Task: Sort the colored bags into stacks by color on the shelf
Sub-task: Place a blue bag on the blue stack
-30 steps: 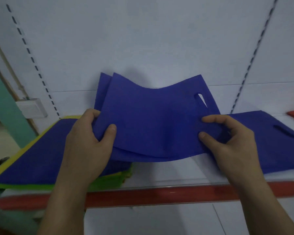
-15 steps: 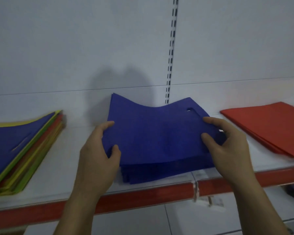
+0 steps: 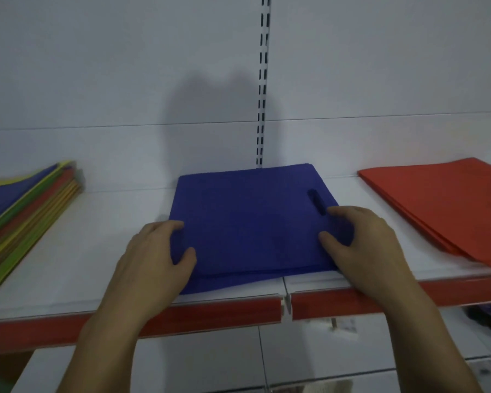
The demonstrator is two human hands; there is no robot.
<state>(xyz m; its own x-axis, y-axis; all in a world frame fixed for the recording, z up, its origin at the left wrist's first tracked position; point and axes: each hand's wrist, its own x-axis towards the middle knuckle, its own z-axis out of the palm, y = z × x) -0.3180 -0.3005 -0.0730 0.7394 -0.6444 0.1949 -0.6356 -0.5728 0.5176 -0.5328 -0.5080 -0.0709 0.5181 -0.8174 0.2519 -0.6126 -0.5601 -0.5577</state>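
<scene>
Flattening blue bags [image 3: 252, 222], bowed moments ago, down onto shelf [image 3: 96, 251], centre of frame. Pinching side edges with left hand [image 3: 153, 259] and right hand [image 3: 363, 245], thumbs on top. Risking dragging top sheets askew over front lip on uneven release.

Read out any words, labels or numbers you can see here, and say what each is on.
No text here can be read.
Too blurred to read: the small white tag under the red shelf edge strip.
No print visible on the stack of flat blue fabric bags, the stack of flat red fabric bags or the pile of mixed-colour fabric bags.
</scene>
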